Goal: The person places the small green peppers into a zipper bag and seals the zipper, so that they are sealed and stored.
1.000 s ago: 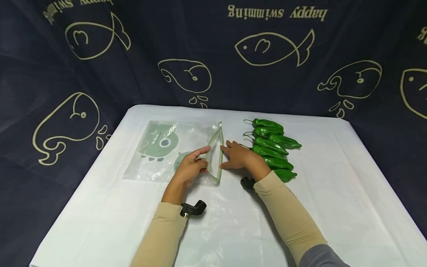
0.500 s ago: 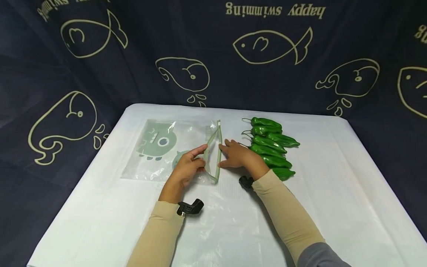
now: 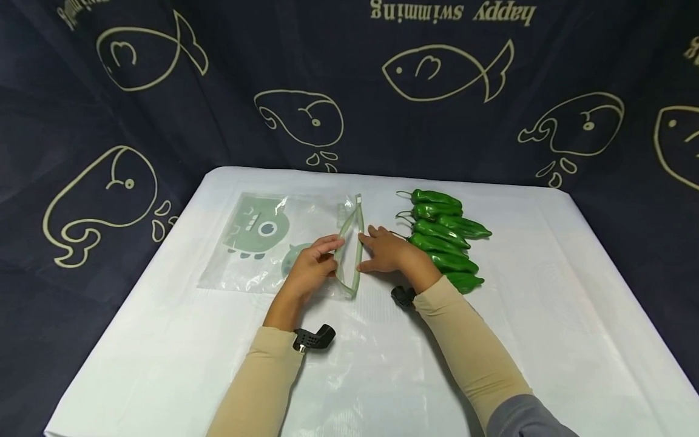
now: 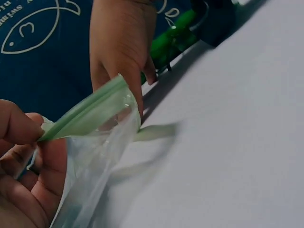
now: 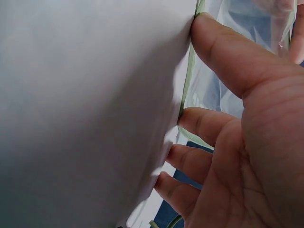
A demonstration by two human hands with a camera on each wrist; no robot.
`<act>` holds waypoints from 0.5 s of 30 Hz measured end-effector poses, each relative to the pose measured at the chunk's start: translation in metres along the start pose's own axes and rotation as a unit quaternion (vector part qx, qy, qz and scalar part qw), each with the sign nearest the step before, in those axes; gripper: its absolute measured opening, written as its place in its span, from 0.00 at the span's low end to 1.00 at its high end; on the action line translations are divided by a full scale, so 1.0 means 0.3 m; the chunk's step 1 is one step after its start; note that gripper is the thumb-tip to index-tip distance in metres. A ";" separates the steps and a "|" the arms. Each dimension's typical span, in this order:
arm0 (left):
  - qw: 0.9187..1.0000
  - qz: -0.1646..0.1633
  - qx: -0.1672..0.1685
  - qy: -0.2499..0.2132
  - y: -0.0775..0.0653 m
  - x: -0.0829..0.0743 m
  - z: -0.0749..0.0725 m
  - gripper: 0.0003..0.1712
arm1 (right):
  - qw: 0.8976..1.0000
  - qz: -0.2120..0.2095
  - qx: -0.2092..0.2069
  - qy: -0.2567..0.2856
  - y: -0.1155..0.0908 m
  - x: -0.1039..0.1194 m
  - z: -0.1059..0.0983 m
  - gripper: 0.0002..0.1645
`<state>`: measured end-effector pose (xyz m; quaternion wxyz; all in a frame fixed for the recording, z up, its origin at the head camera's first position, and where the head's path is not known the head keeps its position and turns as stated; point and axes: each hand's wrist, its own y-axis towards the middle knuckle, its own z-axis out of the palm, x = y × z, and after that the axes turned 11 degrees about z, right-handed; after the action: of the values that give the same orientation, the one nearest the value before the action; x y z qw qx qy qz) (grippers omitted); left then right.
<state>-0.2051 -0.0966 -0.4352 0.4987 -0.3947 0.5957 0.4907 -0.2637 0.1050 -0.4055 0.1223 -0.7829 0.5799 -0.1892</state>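
A clear zip bag with green monster prints lies flat, its green-edged mouth parted towards the right. My left hand pinches the mouth's upper edge between thumb and fingers; in the left wrist view this green strip stands lifted off the table. Opposite it, my right hand rests with fingers spread, and in the right wrist view the thumb and index fingertip press on the lower green edge. Several green peppers lie in a row just right of that hand, partly hidden by the right forearm.
A white cloth covers the table. Behind it hangs a dark blue curtain with fish and whale drawings. Black wrist cameras are strapped on both wrists.
Both hands stay at the bag's mouth, which remains parted. The left fingers have shifted only slightly along the edge, and the peppers lie as before.
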 end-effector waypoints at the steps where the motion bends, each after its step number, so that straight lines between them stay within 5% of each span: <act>1: 1.000 0.008 0.002 0.006 0.000 0.000 0.001 0.28 | 1.000 0.000 0.000 0.001 0.000 0.000 0.000 0.52; 15: 1.000 0.022 0.006 -0.008 0.001 0.003 -0.005 0.28 | 1.000 0.007 0.002 0.008 0.004 -0.002 0.003 0.52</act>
<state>-0.2059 -0.0979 -0.4360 0.4948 -0.3750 0.6028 0.5012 -0.2645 0.1051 -0.4070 0.1208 -0.7773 0.5856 -0.1956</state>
